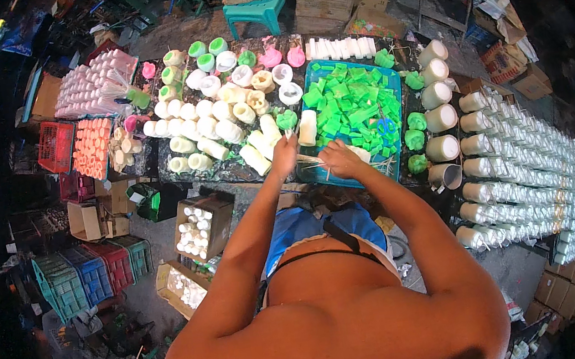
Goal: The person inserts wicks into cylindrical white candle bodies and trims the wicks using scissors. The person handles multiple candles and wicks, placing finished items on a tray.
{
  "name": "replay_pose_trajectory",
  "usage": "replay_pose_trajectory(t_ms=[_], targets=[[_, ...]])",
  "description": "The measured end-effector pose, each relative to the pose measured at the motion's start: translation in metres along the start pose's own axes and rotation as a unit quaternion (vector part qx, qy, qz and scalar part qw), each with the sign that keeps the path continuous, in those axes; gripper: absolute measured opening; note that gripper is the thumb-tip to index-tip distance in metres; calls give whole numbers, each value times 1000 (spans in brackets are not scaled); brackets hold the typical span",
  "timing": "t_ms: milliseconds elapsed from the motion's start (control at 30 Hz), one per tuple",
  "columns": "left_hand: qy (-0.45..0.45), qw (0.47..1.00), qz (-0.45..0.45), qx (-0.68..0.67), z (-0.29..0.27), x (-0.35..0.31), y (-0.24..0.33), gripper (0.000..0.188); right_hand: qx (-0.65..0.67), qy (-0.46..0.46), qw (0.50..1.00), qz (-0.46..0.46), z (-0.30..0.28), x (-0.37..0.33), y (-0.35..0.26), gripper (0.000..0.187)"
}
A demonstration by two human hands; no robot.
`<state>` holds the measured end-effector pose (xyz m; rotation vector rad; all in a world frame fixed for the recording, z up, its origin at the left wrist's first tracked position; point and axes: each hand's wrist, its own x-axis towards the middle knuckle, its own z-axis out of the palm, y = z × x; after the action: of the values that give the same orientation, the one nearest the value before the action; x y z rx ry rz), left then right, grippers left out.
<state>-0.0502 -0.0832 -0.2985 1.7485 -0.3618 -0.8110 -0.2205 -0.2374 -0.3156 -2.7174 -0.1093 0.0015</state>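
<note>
My left hand (285,155) is closed in a pinch at the near edge of the table. Just beyond its fingertips is a rounded green lump (286,119), waxy in look; a short pale bit shows between them. My right hand (340,158) is closed over the near left corner of a blue tray (397,87). Thin pale strands (309,159) stick out from its fingers toward my left hand. Flat green pieces (346,100) fill much of the tray. A pale cylinder (308,128) lies along its left side, and more cylinders (256,158) lie left of my left hand.
White and cream candle-like cylinders (206,128) crowd the table's left half. Blue-handled scissors (386,126) lie in the tray. Right of it stand large pale cylinders (440,118) and green lumps (415,139). Rows of white candles (515,166) fill the far right. Boxes (203,226) stand below left.
</note>
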Motion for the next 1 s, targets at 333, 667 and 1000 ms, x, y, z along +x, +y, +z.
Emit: replay_pose_trajectory(t_ms=[333, 667, 1000], targets=[[47, 996, 25, -71, -3, -7, 32, 23, 726, 354, 512, 292, -54, 28, 26, 24], [-144, 951, -63, -266, 63, -4, 96, 53, 417, 194, 829, 319, -102, 56, -29, 37], [-104, 900, -123, -405, 55, -38, 109, 44, 161, 155, 953, 204, -119, 43, -88, 53]])
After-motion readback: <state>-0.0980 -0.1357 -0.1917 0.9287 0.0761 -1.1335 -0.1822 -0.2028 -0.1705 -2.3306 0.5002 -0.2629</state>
